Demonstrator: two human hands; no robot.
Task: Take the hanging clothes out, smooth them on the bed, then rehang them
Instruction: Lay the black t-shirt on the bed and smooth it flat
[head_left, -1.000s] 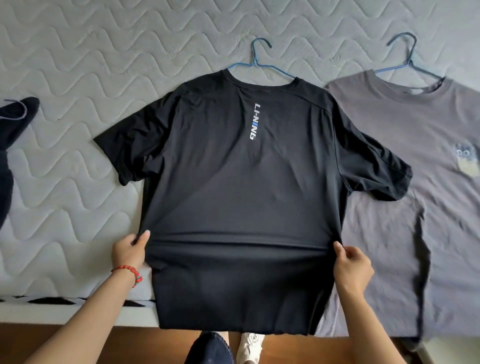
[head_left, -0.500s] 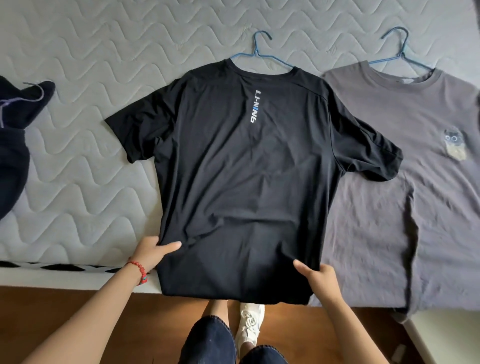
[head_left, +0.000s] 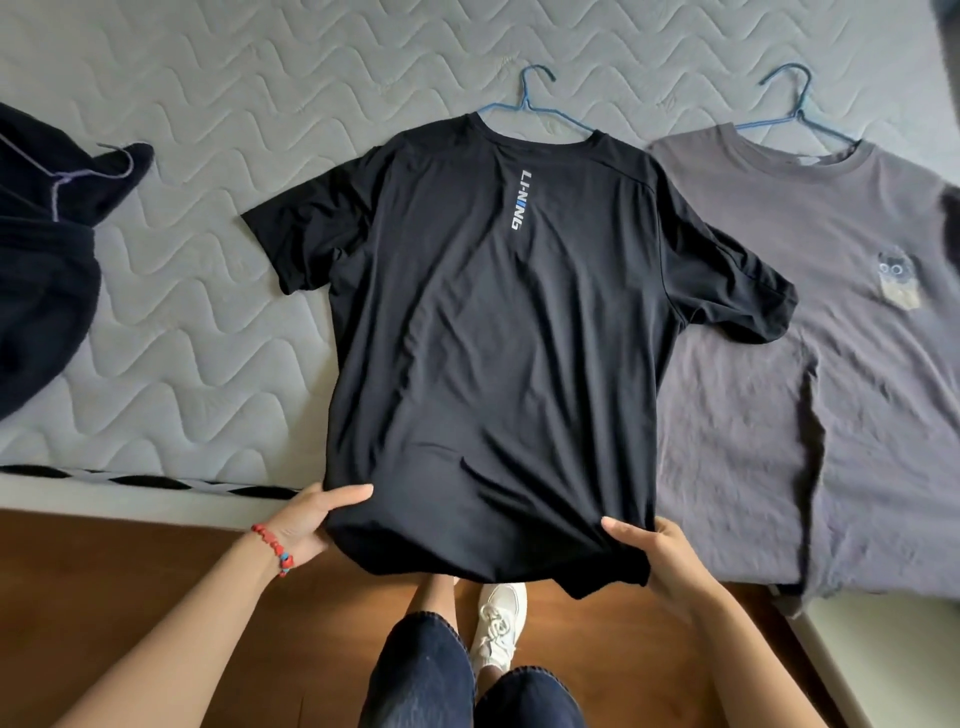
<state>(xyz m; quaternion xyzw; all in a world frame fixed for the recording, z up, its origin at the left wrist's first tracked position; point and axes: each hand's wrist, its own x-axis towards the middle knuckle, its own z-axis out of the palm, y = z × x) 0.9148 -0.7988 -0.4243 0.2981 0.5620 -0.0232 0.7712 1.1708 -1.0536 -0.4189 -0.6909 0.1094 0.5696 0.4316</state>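
The black t-shirt (head_left: 498, 332) lies flat mid-mattress (head_left: 208, 104), collar at twelve o'clock, hem at six, overhanging the edge; since a moment ago my grip has slid down to the hem corners. My left hand (head_left: 311, 519) and right hand (head_left: 660, 556) each pinch it, thumbs on top. A grey t-shirt (head_left: 831, 364) lies at three o'clock.

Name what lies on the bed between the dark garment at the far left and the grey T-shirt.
In the head view, the black T-shirt on its blue hanger lies between the dark garment and the grey T-shirt.
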